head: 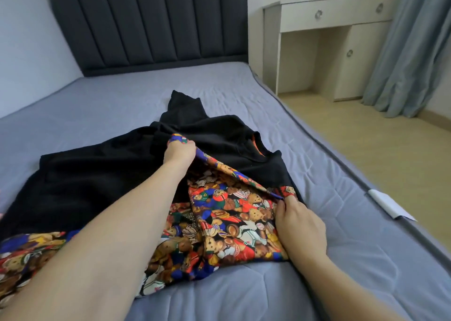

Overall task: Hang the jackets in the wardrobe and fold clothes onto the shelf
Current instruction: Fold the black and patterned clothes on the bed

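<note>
Lying on the bed — one black garment, bear-print panel; left hand and right hand, fingers clamped on its printed edge.

1 bed with 1 dark padded headboard divided into 7 upright panels. On the bed lies 1 garment, black with a teddy-bear print part; whether it is 1 piece or 2 lying together cannot be told. 2 hands are in view: 1 left hand and 1 right hand, each on a bare forearm. 1 white desk unit stands beside the bed, showing 3 round knobs. 1 blue-grey curtain hangs at the right. 1 white label sits at the mattress edge.
</note>
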A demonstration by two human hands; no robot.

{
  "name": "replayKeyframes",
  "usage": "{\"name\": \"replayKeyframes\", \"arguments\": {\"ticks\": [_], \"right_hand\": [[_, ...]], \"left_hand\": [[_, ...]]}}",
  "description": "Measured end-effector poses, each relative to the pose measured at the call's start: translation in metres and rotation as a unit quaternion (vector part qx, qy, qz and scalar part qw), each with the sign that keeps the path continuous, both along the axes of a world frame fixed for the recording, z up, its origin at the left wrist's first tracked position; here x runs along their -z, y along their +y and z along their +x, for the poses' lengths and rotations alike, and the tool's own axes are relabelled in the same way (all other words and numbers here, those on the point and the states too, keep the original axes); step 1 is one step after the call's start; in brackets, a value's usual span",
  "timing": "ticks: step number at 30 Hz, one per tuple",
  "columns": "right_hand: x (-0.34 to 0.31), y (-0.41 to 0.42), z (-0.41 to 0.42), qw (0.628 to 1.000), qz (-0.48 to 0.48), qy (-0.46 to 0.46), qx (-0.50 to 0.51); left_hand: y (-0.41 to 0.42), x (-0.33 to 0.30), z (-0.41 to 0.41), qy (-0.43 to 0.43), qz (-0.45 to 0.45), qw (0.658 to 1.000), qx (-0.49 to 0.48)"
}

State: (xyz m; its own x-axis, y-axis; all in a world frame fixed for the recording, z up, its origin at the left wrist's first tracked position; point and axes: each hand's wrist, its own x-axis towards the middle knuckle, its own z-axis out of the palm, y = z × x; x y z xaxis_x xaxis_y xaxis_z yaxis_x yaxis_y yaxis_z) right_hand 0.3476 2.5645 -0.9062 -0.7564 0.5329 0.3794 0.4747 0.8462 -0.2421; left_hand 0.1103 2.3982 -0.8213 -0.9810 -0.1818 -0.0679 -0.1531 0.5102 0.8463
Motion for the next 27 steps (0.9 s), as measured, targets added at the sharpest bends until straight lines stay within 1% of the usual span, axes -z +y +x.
{"name": "replayKeyframes", "arguments": {"ticks": [1,2,3,4,5,6,7,8,9,11,13,14,15,17,18,20,21,22,23,24,25,26,27], "right_hand": [[0.003,0.002,0.0,0.999,-0.037,0.023,0.007],[0.008,0.004,-0.001,0.998,-0.056,0.037,0.009],[0.012,0.005,-0.002,0.996,-0.068,0.058,0.005],[0.014,0.007,-0.004,0.994,-0.08,0.078,0.007],[0.014,0.009,-0.004,0.991,-0.094,0.096,0.011],[0.015,0.01,-0.005,0.988,-0.106,0.114,0.016],[0.016,0.012,-0.006,0.984,-0.113,0.134,0.018],[0.018,0.012,-0.006,0.981,-0.119,0.151,0.022],[0.019,0.014,-0.007,0.978,-0.124,0.165,0.029],[0.017,0.019,-0.01,0.973,-0.133,0.184,0.04],[0.017,0.019,-0.009,0.973,-0.141,0.181,0.041],[0.017,0.02,-0.01,0.974,-0.143,0.173,0.041],[0.015,0.02,-0.009,0.974,-0.152,0.164,0.037],[0.007,0.021,-0.006,0.973,-0.194,0.121,0.034],[0.003,0.021,-0.005,0.97,-0.217,0.098,0.037],[-0.005,0.023,0.0,0.96,-0.266,0.069,0.045],[-0.012,0.024,0.005,0.956,-0.283,0.062,0.052],[-0.016,0.029,0.01,0.948,-0.308,0.056,0.058],[-0.02,0.032,0.016,0.934,-0.348,0.053,0.061],[-0.025,0.038,0.021,0.905,-0.416,0.063,0.068],[-0.033,0.045,0.026,0.844,-0.522,0.093,0.08],[-0.041,0.048,0.032,0.749,-0.642,0.132,0.094],[-0.043,0.044,0.039,0.64,-0.751,0.14,0.086]], "left_hand": [[0.017,-0.01,-0.009,0.05,-0.029,0.998,-0.017],[0.034,-0.015,-0.015,0.083,-0.047,0.995,-0.005],[0.052,-0.013,-0.018,0.086,-0.066,0.994,0.032],[0.068,-0.001,-0.019,0.052,-0.105,0.989,0.086],[0.082,0.021,-0.014,-0.005,-0.178,0.973,0.15],[0.088,0.048,-0.008,-0.051,-0.265,0.943,0.197],[0.089,0.072,-0.002,-0.07,-0.335,0.915,0.214],[0.088,0.085,0.003,-0.066,-0.367,0.903,0.214],[0.085,0.088,0.007,-0.063,-0.362,0.905,0.216],[0.08,0.07,0.02,-0.073,-0.279,0.929,0.232],[0.065,0.051,0.054,-0.066,-0.235,0.933,0.266],[0.055,0.046,0.078,-0.046,-0.244,0.922,0.297],[0.04,0.043,0.11,-0.018,-0.278,0.899,0.338],[0.001,0.046,0.176,0.062,-0.348,0.839,0.414],[-0.024,0.047,0.208,0.111,-0.382,0.811,0.429],[-0.067,0.051,0.252,0.217,-0.45,0.764,0.407],[-0.085,0.053,0.262,0.26,-0.474,0.756,0.37],[-0.1,0.054,0.265,0.279,-0.488,0.764,0.316],[-0.112,0.055,0.263,0.273,-0.503,0.781,0.251],[-0.12,0.053,0.259,0.243,-0.525,0.791,0.198],[-0.125,0.049,0.255,0.199,-0.554,0.79,0.169],[-0.128,0.046,0.25,0.161,-0.587,0.778,0.155],[-0.127,0.044,0.247,0.143,-0.612,0.762,0.153]]}}
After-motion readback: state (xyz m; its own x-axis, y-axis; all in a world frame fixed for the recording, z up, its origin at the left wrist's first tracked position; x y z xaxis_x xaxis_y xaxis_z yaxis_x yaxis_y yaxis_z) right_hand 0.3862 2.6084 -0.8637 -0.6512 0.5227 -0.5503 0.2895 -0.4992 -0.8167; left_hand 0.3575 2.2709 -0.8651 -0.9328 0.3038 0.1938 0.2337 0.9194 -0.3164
